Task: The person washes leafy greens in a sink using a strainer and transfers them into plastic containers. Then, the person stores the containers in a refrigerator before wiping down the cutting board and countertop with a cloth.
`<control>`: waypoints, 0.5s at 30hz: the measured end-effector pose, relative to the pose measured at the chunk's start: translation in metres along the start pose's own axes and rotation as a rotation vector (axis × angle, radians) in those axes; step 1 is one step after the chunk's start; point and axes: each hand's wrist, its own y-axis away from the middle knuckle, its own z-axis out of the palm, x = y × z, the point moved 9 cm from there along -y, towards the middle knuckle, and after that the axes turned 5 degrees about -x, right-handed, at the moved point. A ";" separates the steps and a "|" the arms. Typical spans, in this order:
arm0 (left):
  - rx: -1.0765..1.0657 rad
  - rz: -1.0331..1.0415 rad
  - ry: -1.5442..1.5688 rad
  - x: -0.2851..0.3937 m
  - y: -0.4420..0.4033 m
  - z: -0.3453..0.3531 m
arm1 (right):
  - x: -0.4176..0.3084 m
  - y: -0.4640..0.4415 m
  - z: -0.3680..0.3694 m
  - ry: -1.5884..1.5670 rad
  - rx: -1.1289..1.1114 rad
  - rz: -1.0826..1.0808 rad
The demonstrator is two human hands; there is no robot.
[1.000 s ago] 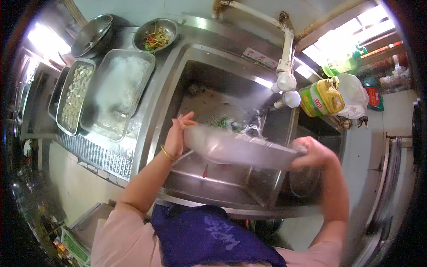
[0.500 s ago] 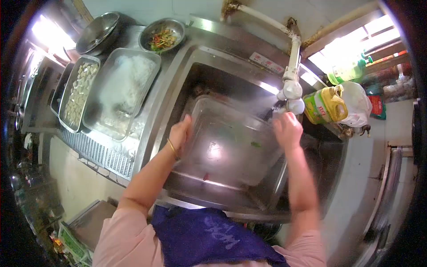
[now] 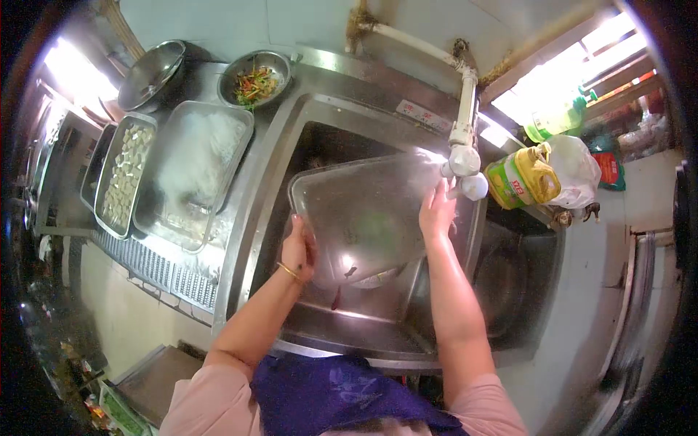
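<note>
A clear plastic tub (image 3: 363,211) is tilted over the sink basin (image 3: 349,327), its far rim raised near the tap (image 3: 464,171). My left hand (image 3: 297,251), with a yellow bangle at the wrist, is closed on the tub's left side. At the tub's right side, just below the tap, is my right hand (image 3: 437,214). Its fingers are stretched out; whether they press on the wall of the tub is hard to tell. A blurred green patch shows through the plastic, and a small dark red scrap (image 3: 336,298) lies lower down.
Left of the sink stand a tray of pale cubes (image 3: 125,174), a tray with a whitish, foamy-looking mass (image 3: 196,152), a bowl of cut vegetables (image 3: 256,83) and a metal bowl (image 3: 151,73). A yellow jug (image 3: 523,174) and a green bottle (image 3: 556,120) stand at right.
My right hand has come away from the tap, its fingers now straightened beside the tub. The tub has tilted, and my left hand has shifted lower in view along with it.
</note>
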 end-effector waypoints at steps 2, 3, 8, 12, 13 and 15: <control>0.044 -0.019 -0.061 -0.001 0.010 0.015 | 0.002 0.003 0.022 -0.447 0.004 0.016; -0.006 -0.046 -0.074 -0.006 0.003 0.019 | -0.018 0.009 0.029 -0.625 -0.009 0.010; -0.164 -0.137 0.140 -0.007 -0.002 0.070 | -0.165 0.104 0.020 0.135 -0.280 -0.604; -0.424 -0.076 0.251 0.007 -0.029 0.058 | -0.058 0.131 0.048 -0.746 -0.455 -0.165; -0.346 -0.115 0.205 0.006 -0.036 0.041 | -0.020 0.118 0.040 -0.729 -0.320 -0.064; -0.913 -0.308 0.531 0.006 -0.020 0.058 | 0.012 0.068 -0.023 -0.046 0.053 -0.155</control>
